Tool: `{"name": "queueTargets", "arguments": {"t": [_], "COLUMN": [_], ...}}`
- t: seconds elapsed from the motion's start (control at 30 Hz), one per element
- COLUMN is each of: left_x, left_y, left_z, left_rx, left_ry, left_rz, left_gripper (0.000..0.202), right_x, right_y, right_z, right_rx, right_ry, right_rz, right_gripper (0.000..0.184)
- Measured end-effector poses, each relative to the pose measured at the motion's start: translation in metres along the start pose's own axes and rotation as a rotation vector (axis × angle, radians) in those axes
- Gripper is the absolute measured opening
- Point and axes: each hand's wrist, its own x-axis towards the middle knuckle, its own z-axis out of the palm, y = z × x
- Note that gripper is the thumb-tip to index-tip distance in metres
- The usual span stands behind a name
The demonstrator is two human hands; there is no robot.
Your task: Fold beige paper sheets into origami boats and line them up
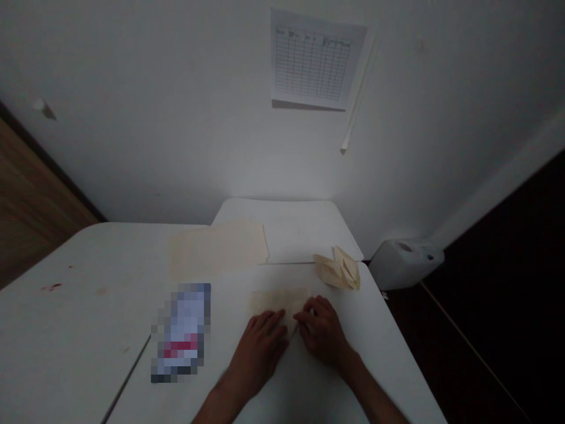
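Note:
A small cream sheet of paper [270, 299] lies on the white table in front of me, its near part covered by my hands. My left hand [263, 344] rests on the paper's near edge with its fingers stretched out flat. At the paper's right side, the fingers of my right hand [324, 331] are curled together and pinch its edge. Just beyond that hand stands a folded paper piece [339, 269] of the same cream colour, with several pointed flaps. A larger cream paper sheet [217, 250] lies flat farther back on the left.
A pixelated object [185, 324] lies left of my hands on the white table [70, 335]. A printed chart [313, 62] hangs on the wall behind. Beyond the table's right edge is a whitish plastic container [392, 268]. Red marks [53, 287] spot the table's left part.

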Motion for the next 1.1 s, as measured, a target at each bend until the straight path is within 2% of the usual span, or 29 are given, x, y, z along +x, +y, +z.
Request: {"name": "queueTargets", "arguments": {"t": [0.17, 0.3, 0.4, 0.53, 0.77, 1.1], "left_x": [-0.001, 0.001, 0.002, 0.004, 0.004, 0.003], "left_y": [-0.005, -0.006, -0.004, -0.002, -0.005, -0.004], "left_z": [0.003, 0.003, 0.001, 0.000, 0.000, -0.004], "left_rx": [-0.055, -0.069, -0.057, -0.051, -0.054, -0.070], "left_ry": [0.041, 0.061, 0.030, -0.012, -0.020, -0.061], "left_rz": [-0.006, -0.005, -0.027, -0.040, -0.028, -0.047], "left_gripper": [0.015, 0.015, 0.015, 0.014, 0.013, 0.016], "right_x": [-0.022, -0.022, -0.020, -0.020, -0.022, -0.018], "right_y": [-0.012, -0.015, -0.017, -0.020, -0.024, -0.002], "right_z": [-0.010, -0.013, -0.013, -0.012, -0.007, -0.003], "right_rx": [-0.005, -0.017, -0.044, -0.063, -0.104, -0.294], "right_ry": [-0.190, -0.269, -0.299, -0.296, -0.288, -0.152], "right_rz": [-0.074, -0.083, -0.084, -0.052, -0.040, 0.163], "right_gripper": [0.035, 0.042, 0.041, 0.037, 0.042, 0.035]}}
